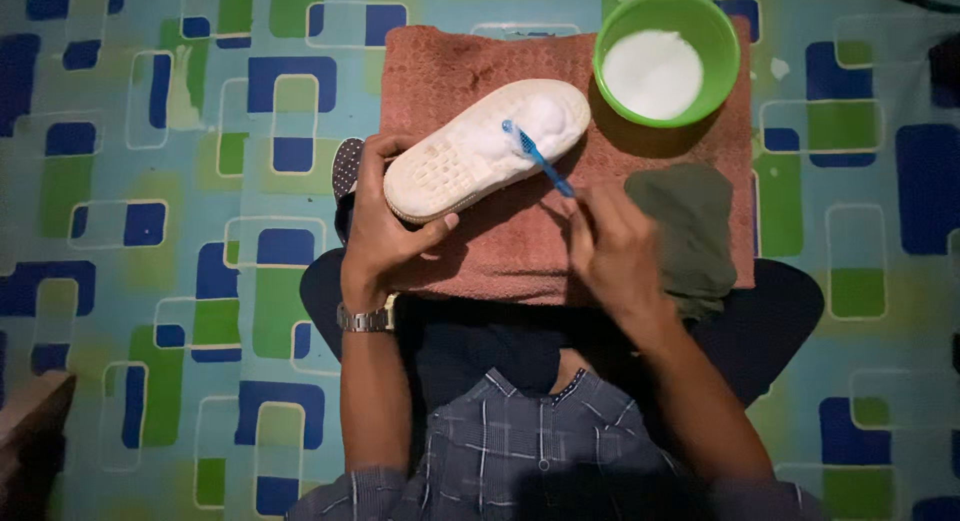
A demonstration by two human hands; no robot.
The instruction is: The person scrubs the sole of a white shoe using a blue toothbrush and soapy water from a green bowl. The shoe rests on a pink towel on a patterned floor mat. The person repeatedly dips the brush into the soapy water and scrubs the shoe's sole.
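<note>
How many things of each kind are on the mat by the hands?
Shoe: 1
Toothbrush: 1
Green bowl: 1
Brown towel: 1
Dark green cloth: 1
Total: 5

Shoe sole (pixel 470 156) ribbed rubber, foamy; towel (pixel 520 246) nubbly terry; bowl (pixel 722 76) glossy plastic; toothbrush (pixel 540 161) probably plastic.

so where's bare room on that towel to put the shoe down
The free strip of towel is the top left, bordered by the shoe below and the green bowl to the right. A smaller patch lies between the left hand and right hand. The right side is crowded by the bowl, the dark green cloth and the toothbrush.
</note>
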